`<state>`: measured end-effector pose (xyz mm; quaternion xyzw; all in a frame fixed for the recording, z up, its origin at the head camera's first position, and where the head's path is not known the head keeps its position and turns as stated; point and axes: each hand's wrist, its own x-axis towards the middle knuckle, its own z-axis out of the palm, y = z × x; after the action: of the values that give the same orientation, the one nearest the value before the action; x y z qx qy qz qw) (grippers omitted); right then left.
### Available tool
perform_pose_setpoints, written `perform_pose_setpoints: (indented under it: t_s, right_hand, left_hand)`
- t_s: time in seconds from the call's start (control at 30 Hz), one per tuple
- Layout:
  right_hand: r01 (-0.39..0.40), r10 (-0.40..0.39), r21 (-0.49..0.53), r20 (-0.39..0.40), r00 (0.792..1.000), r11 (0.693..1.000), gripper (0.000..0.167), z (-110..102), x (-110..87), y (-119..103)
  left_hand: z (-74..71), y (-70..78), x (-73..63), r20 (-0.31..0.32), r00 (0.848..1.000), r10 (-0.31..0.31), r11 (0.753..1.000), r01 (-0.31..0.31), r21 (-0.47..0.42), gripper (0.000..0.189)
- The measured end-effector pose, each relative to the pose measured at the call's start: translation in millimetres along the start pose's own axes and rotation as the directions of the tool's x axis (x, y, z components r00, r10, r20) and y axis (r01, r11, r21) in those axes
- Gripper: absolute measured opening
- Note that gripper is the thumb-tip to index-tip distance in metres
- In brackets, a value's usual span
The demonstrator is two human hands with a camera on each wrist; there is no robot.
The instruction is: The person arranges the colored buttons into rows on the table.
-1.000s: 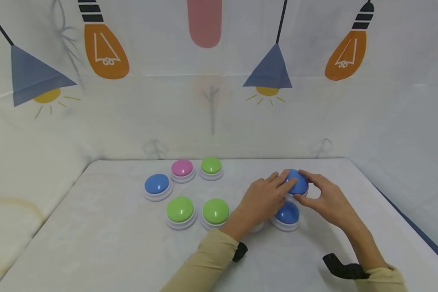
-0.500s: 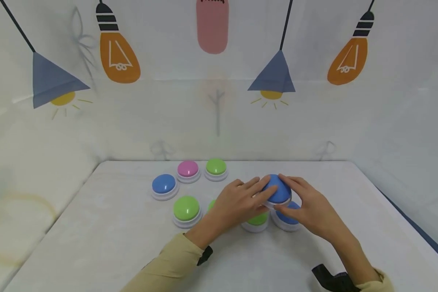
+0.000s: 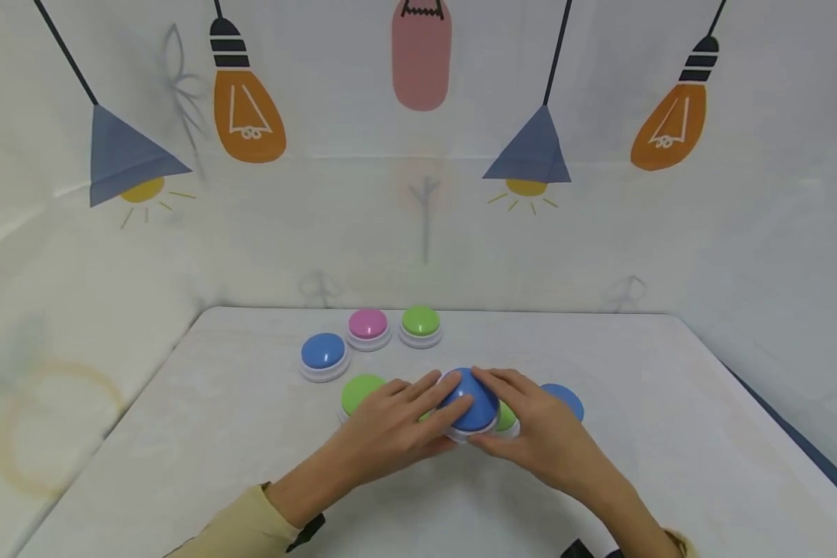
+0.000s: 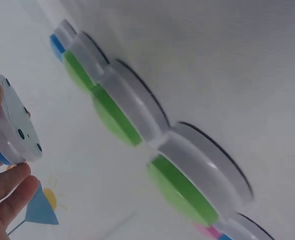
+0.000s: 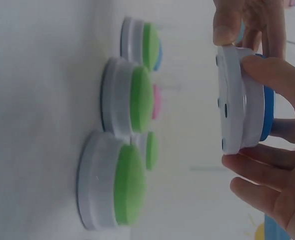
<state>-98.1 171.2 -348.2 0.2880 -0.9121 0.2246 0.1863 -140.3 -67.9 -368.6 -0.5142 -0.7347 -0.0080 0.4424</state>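
Both hands hold a blue push button (image 3: 476, 401) with a round white base, raised above the table. My left hand (image 3: 387, 426) grips it from the left, fingers over the dome's edge. From the right, my right hand (image 3: 547, 434) holds it between thumb and fingers. In the right wrist view the held button's white base (image 5: 232, 100) faces the table, its underside dotted with dark spots. Below the hands stands a row of buttons: a green button (image 3: 359, 391) at the left, two other green ones mostly hidden by the hands, and a blue button (image 3: 566, 398) at the right.
Farther back on the white table (image 3: 202, 434) stand another blue button (image 3: 323, 351), a pink button (image 3: 367, 324) and a green button (image 3: 421, 320). A white cloth wall (image 3: 363, 232) printed with lamps and bulbs rises behind the table's back edge.
Both hands have carried the blue button from the back right, left and nearer, to over the middle of the front row. The right-hand blue button there is more exposed. The head view has shifted slightly.
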Motion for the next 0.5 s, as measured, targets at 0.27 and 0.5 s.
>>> perform_pose_setpoints:
  t_s: [0.27, 0.5]
  right_hand:
    - [-0.022, 0.021, 0.006, 0.122, 0.992, 1.0, 0.074, 32.9, 10.1, -25.0]
    - [0.006, -0.006, 0.0, 0.258, 0.966, 1.0, 0.076, 59.6, 20.4, -44.8]
  left_hand:
    - [-21.2, -4.7, -40.9, 0.08, 0.997, 0.017, 1.0, -0.018, 0.005, 0.066]
    - [-33.7, -4.9, -75.7, 0.1, 0.995, 0.005, 0.999, 0.0, -0.048, 0.066]
